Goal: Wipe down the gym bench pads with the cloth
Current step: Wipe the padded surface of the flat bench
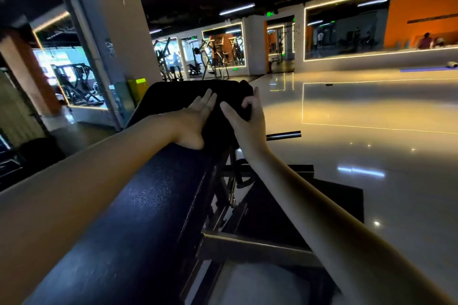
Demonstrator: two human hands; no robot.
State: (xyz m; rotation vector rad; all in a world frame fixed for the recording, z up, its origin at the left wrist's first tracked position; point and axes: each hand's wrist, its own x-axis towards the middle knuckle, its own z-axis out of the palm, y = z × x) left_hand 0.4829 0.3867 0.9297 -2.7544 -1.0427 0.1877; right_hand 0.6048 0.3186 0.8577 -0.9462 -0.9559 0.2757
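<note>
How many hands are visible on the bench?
2: the left hand lies flat high on the bench pad; the right hand grips the dark cloth beside it.

The bench pad (148,205) is a long, dark blue cushion with a grainy, slightly shiny skin, running away from me. The cloth (218,129) is black and lies draped over the pad's far end. My left hand (195,119) presses flat on it, and my right hand (247,119) grips its bunched right edge.
</note>
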